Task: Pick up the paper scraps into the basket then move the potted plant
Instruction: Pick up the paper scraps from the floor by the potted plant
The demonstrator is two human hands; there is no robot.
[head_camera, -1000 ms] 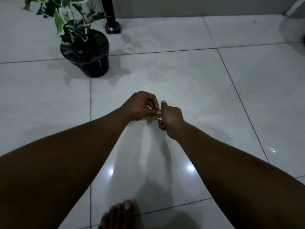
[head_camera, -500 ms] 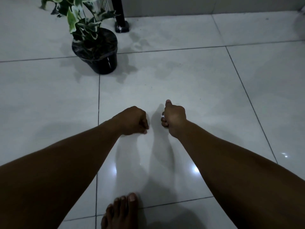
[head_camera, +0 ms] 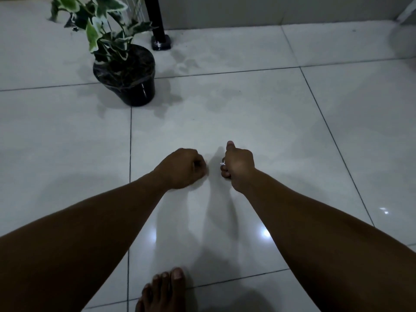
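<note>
My right hand (head_camera: 238, 166) is closed in a fist over the pale floor tiles, with a small white paper scrap (head_camera: 222, 163) peeking out between its fingers. My left hand (head_camera: 183, 168) is a fist just to its left, a small gap apart, and nothing shows in it. The potted plant (head_camera: 126, 73), a black pot with green-and-white ivy leaves, stands on the floor at the upper left, well beyond both hands. No basket is in view, and no loose scraps lie on the tiles.
A black post with a square foot (head_camera: 161, 42) stands behind the pot, near the grey wall. A bare foot (head_camera: 163, 291) rests at the bottom edge. Glossy tiles (head_camera: 270, 113) spread out to the right.
The two hands were touching, passing the scrap; they have drawn apart and the left has closed into a fist. The view has shifted, so the plant sits further right.
</note>
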